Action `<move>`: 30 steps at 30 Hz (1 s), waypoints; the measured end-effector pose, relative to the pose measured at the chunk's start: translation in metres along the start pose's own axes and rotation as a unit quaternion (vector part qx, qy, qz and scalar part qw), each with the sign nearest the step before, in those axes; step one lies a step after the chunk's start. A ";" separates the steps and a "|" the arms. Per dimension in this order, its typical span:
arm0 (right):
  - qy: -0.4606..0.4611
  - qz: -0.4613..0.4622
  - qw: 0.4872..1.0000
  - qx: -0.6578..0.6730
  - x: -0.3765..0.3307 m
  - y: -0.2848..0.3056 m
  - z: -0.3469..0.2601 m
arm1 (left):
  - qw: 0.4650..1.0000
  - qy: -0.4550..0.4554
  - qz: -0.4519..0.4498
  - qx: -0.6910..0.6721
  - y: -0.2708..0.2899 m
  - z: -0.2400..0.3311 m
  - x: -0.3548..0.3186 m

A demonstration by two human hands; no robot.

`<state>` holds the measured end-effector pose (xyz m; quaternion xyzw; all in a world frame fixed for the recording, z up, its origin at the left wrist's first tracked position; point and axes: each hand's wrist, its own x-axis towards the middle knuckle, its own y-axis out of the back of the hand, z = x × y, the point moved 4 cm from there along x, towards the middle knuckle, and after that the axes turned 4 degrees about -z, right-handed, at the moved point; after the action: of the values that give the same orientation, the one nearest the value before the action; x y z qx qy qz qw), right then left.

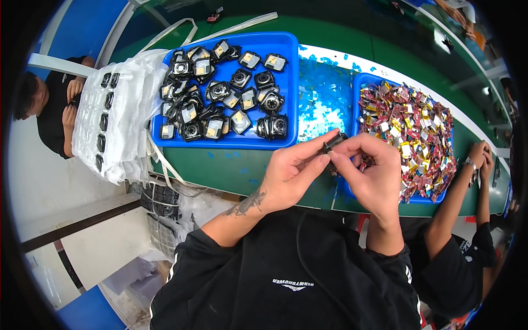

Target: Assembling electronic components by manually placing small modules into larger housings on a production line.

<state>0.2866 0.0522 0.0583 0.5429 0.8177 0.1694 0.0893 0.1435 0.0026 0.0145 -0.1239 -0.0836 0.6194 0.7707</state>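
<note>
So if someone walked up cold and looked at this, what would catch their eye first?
Probably the two hands at centre: the left hand and right hand pinch a small black part together above the green table. Behind them, a blue tray holds black casings, and to the right another tray is heaped with red and yellow pieces.

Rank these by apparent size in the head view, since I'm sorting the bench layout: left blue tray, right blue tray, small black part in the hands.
1. Left blue tray
2. Right blue tray, partly hidden by the hands, so less sure
3. Small black part
</note>
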 end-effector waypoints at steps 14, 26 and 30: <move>0.072 0.064 0.994 0.046 -0.003 -0.004 -0.005 | 0.988 -0.065 0.028 0.136 -0.006 0.017 -0.011; 0.108 0.044 0.977 0.176 -0.001 0.003 0.007 | 0.984 0.013 0.100 -0.145 0.005 -0.003 0.004; 0.205 0.049 0.965 -0.158 -0.013 0.015 -0.012 | 0.979 0.029 0.096 -0.180 0.006 -0.002 0.009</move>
<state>0.3001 0.0437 0.0748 0.5149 0.7541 0.4078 -0.0038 0.1404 0.0127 0.0103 -0.2853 -0.1591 0.6614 0.6752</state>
